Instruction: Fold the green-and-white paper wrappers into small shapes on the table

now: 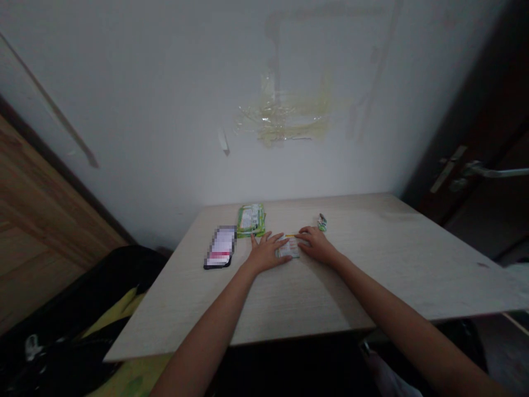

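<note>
A small flat packet (pixel 290 249), whitish with green and a yellow strip, lies on the table between my hands. My left hand (pixel 264 255) rests flat with its fingers spread, some of them over the packet's left side. From the right, my right hand (pixel 317 246) reaches to the packet's other edge, palm down, fingers stretched out and touching or very near it. Parts of the packet are hidden under the fingers. Just behind my left hand sits a stack of green-and-white packets (pixel 250 216). A small crumpled wrapper (pixel 322 222) lies beyond my right hand.
A phone (pixel 221 247) with a lit, blurred-out screen lies left of my left hand. The pale table (pixel 297 309) meets a white wall (pixel 165 110) with peeling tape (pixel 289 121). A dark door with a metal handle (pixel 496 171) stands at right; dark bags (pixel 103 281) sit at left.
</note>
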Demonstrator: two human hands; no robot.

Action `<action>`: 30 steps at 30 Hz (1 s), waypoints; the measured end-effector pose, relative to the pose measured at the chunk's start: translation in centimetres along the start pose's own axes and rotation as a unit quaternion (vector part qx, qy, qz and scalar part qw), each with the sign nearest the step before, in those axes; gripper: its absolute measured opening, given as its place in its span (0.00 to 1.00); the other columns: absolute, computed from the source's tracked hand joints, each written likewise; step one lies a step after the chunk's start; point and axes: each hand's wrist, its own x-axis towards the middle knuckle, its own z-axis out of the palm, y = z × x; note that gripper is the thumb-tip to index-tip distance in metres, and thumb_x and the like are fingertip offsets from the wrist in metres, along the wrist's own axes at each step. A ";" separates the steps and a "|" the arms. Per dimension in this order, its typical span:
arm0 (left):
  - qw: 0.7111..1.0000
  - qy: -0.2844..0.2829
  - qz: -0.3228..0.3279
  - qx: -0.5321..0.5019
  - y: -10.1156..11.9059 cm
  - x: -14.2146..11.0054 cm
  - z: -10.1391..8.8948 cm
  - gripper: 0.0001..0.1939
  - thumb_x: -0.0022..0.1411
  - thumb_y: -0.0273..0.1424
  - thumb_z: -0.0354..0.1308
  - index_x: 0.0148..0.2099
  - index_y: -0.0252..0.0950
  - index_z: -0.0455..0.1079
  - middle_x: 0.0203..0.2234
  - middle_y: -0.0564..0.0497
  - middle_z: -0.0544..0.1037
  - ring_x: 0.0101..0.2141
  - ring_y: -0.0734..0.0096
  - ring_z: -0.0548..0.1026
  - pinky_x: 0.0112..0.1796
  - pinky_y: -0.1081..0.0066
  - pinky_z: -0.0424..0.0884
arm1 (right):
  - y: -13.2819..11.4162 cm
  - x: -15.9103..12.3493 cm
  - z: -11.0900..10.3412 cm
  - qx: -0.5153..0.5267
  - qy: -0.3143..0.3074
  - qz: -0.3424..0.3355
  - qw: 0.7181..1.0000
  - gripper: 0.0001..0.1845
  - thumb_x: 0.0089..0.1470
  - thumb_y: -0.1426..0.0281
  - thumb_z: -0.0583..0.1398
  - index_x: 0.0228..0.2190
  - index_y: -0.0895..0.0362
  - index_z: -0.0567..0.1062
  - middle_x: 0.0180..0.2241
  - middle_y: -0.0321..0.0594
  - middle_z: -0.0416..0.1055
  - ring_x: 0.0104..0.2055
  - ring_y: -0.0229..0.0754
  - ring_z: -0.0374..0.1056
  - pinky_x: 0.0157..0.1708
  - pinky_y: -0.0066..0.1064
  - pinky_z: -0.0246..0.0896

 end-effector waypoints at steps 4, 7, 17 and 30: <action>1.000 -0.003 0.011 -0.015 -0.3 0.0 0.0 0.39 0.58 0.61 0.54 0.68 0.55 0.59 0.70 0.54 0.57 0.69 0.42 0.49 0.62 0.29 0.28 | 0.4 -0.2 0.0 0.031 0.015 -0.026 0.999 0.17 0.58 0.69 0.63 0.49 0.56 0.79 0.50 0.49 0.72 0.52 0.49 0.67 0.55 0.43 0.62; 1.000 0.005 0.014 -0.020 -0.4 0.1 0.1 0.37 0.58 0.59 0.57 0.67 0.53 0.62 0.69 0.53 0.58 0.69 0.42 0.49 0.62 0.29 0.28 | 0.4 -0.3 -0.1 0.046 0.021 -0.039 0.998 0.16 0.58 0.69 0.62 0.47 0.55 0.80 0.49 0.49 0.73 0.51 0.49 0.68 0.54 0.44 0.63; 0.999 0.033 0.015 -0.034 -0.1 0.0 -0.2 0.32 0.58 0.56 0.60 0.61 0.49 0.69 0.66 0.49 0.64 0.68 0.46 0.54 0.63 0.33 0.26 | 0.2 -0.3 -0.3 0.084 0.026 -0.071 0.994 0.13 0.57 0.70 0.63 0.44 0.54 0.82 0.47 0.47 0.75 0.50 0.48 0.69 0.53 0.44 0.64; 0.998 0.041 0.005 -0.039 -0.1 0.1 0.0 0.28 0.64 0.58 0.49 0.60 0.55 0.70 0.66 0.54 0.64 0.67 0.48 0.55 0.63 0.32 0.30 | 0.0 -0.3 -0.5 0.156 0.028 -0.097 0.983 0.09 0.55 0.68 0.65 0.39 0.52 0.83 0.45 0.46 0.76 0.48 0.47 0.71 0.52 0.42 0.66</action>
